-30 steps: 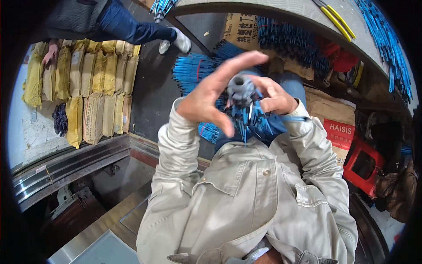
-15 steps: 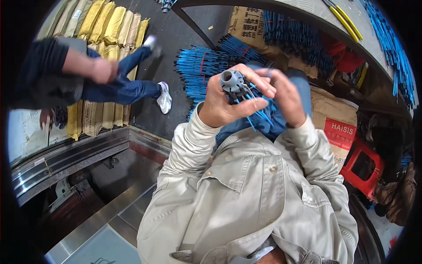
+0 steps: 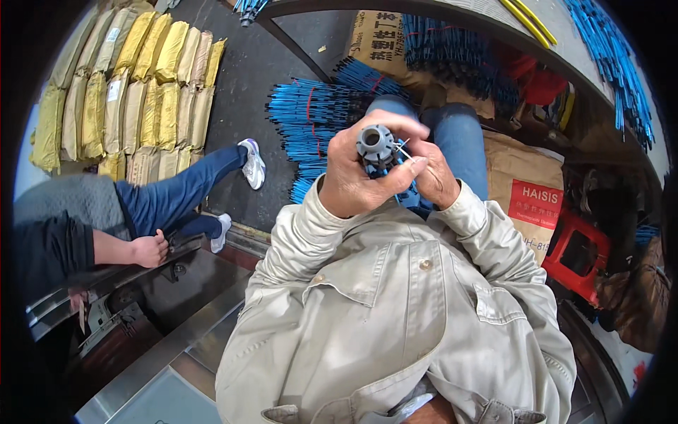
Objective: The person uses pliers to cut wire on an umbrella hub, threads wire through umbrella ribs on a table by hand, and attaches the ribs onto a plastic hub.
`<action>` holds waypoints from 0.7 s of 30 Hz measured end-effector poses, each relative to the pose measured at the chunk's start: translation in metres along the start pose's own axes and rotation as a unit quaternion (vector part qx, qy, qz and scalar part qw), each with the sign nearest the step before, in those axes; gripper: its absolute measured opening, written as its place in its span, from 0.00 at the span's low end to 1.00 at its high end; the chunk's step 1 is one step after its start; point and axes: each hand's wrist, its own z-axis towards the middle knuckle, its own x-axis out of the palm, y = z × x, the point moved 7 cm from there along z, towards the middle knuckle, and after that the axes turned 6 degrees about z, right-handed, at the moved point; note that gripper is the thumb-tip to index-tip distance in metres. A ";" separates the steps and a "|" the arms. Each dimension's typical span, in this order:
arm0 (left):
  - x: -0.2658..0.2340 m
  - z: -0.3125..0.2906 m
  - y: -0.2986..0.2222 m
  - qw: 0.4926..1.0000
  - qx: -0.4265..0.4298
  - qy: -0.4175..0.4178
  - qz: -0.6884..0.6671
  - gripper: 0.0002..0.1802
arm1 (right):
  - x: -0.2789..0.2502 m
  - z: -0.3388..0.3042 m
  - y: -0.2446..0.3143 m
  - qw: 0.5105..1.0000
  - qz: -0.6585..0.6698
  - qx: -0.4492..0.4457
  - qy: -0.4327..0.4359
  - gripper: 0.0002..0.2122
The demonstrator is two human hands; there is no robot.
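Observation:
My left hand [image 3: 353,169] is wrapped round a grey slotted hub [image 3: 374,141], a short tube with a round hole facing up. Thin blue rods [image 3: 404,194] hang below this hub, partly hidden by the fingers. A thin pale wire-like strand [image 3: 401,148] sticks out at the hub's right side. Close against it, my right hand [image 3: 436,177] has its fingers curled and pinched at the strand; its fingertips are partly covered by my left hand. Both hands are held above my lap.
Bundles of blue rods [image 3: 304,113] tied with red bands lie on the floor ahead. A table [image 3: 452,8] stands ahead and right, with more rods. Paper sacks [image 3: 505,166] and a red plastic frame [image 3: 579,254] are at right. Yellow packages [image 3: 152,106] and another person [image 3: 85,212] are at left.
My right hand has come down and in against the hub. My left hand keeps its hold on it. The other person has moved nearer on the left.

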 end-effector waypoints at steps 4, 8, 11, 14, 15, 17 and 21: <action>-0.002 0.002 0.003 0.992 0.077 0.074 0.069 0.10 | -0.020 0.019 0.045 0.986 -0.129 -0.073 0.074 0.16; -0.001 0.005 -0.001 0.993 0.077 0.038 0.085 0.10 | -0.037 0.021 0.116 0.975 -0.186 -0.116 -0.018 0.14; 0.002 0.009 0.001 0.990 0.108 0.032 0.087 0.12 | -0.014 0.012 0.124 0.940 -0.315 -0.127 -0.012 0.12; 0.004 0.013 0.002 0.990 0.105 0.034 0.087 0.13 | -0.018 0.015 0.121 0.936 -0.326 -0.127 -0.045 0.09; 0.004 0.013 0.002 0.990 0.106 0.033 0.088 0.13 | -0.021 0.016 0.120 0.933 -0.331 -0.128 -0.060 0.08; 0.002 0.012 0.007 0.993 0.075 0.046 0.078 0.13 | -0.027 0.030 0.113 0.953 -0.278 -0.113 -0.040 0.08; -0.001 0.018 0.013 0.996 0.025 0.064 0.061 0.14 | -0.038 0.058 0.090 0.989 -0.117 -0.092 0.020 0.06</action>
